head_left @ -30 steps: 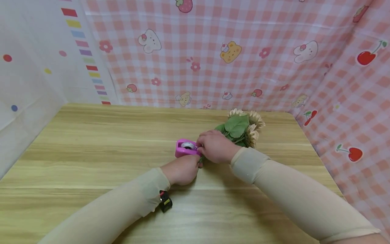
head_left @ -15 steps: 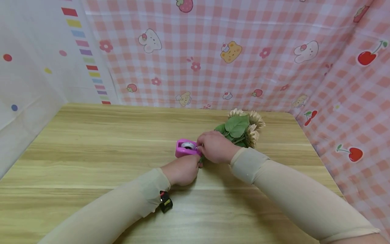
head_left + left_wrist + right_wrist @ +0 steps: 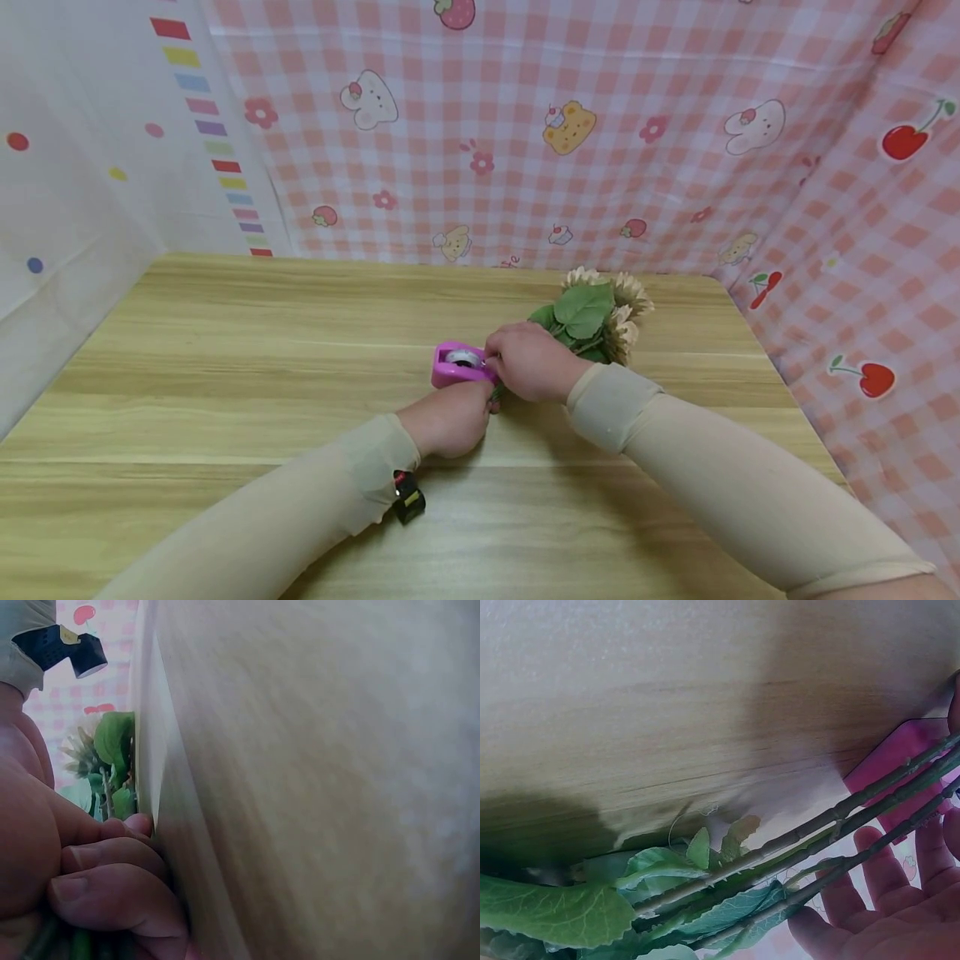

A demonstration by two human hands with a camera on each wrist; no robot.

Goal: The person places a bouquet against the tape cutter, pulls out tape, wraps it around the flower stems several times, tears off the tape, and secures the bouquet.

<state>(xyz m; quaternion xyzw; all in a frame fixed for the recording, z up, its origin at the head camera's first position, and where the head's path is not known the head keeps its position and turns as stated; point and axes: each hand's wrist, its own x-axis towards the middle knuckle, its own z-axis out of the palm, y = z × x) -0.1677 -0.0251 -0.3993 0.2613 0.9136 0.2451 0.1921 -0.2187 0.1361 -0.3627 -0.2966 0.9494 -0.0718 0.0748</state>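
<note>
A bunch of flowers (image 3: 583, 313) with cream blooms and broad green leaves lies on the wooden table, its stems (image 3: 862, 799) pointing toward the near left. My left hand (image 3: 453, 419) grips the lower stems, its fingers curled round them in the left wrist view. Right behind it stands a pink tape dispenser (image 3: 448, 375) with a roll of tape (image 3: 463, 358) in it. My right hand (image 3: 531, 360) is over the stems, thumb and forefinger pinching at the tape's end by the dispenser's cutter. The tape strip itself is mostly hidden by the fingers.
The wooden table (image 3: 247, 358) ends at a pink checked cloth (image 3: 480, 133) hung behind it. Another checked cloth (image 3: 885, 275) closes the right side, a white dotted one (image 3: 67, 192) the left. A black device (image 3: 408, 497) sits at my left wrist.
</note>
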